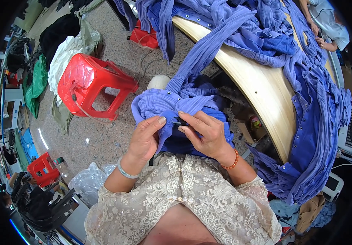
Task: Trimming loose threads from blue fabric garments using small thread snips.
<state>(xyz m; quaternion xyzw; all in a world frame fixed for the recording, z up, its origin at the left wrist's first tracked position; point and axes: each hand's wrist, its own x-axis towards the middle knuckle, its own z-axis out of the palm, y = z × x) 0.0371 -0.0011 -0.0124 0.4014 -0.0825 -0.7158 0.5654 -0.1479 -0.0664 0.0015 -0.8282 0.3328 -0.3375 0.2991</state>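
A blue-purple pleated garment (153, 102) with metal eyelets lies bunched over my lap, and one long strip of it runs up to the table. My left hand (140, 141) pinches an edge of this cloth between thumb and fingers. Close beside it, my right hand (208, 134) is closed around small thread snips (179, 122), dark with a pale metal tip that touches or nearly touches the cloth. My fingers cover most of the snips, so their blades are only partly visible.
A curved pale wooden table (261, 87) at the right carries heaps of similar eyelet-lined garments (314, 134). Another person's hands (321, 38) are at its far right. A red stool (82, 81) stands left on the speckled floor, with cloth piles (64, 57) behind.
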